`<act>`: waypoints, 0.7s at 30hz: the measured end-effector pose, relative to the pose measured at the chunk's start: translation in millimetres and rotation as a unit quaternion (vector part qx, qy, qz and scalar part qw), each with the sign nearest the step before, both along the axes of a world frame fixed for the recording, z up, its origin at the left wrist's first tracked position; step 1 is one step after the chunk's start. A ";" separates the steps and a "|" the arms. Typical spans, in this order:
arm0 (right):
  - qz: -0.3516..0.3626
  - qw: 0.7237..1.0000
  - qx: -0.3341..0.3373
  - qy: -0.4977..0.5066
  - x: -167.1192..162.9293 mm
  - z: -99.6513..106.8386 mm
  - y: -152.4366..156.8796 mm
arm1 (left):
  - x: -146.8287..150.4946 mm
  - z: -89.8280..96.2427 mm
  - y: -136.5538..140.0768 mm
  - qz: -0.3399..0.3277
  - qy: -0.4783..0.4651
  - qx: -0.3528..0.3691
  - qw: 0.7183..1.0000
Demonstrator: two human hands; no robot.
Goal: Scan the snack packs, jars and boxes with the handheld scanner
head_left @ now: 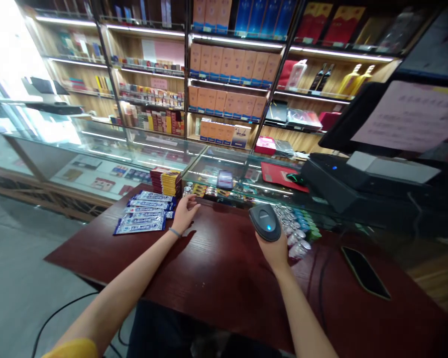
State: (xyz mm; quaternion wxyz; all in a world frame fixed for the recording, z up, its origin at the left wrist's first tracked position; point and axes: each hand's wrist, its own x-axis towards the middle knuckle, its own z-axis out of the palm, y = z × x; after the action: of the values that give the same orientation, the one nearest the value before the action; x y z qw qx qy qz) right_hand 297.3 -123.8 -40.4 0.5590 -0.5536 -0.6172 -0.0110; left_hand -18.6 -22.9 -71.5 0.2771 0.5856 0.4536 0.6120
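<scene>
Before me, a person's right hand (275,252) holds a barcode scanner (262,223) above the dark-red counter (209,253), fingers clamped on it; the empty left hand (185,211), fingers loosely apart, is beside blue-and-white packets (142,223). Scanning seems underway; the next move likely calls for careful aim.

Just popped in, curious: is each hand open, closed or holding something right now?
Left hand: loosely open, nothing visible in it.
Right hand: closed, holding a dark handheld scanner.
</scene>
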 end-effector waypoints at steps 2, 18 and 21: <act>0.009 1.000 -0.003 -0.026 -8.3 -0.7 -0.4 | -14.4 -1.0 2.6 0.022 0.006 0.006 1.000; 0.027 0.975 -0.009 -0.221 -61.0 -4.0 18.8 | -24.0 -8.4 46.9 0.109 0.197 0.011 0.974; 0.038 0.969 -0.003 -0.244 -61.0 -7.6 19.7 | -21.6 -6.9 45.0 0.111 0.190 0.012 0.975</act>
State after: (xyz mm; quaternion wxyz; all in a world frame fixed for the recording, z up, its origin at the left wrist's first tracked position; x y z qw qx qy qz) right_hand 236.3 -104.1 -48.0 0.3894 -0.5123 -0.7555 -0.1230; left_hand -40.1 22.0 -78.4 0.1089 0.6405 0.5528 0.5218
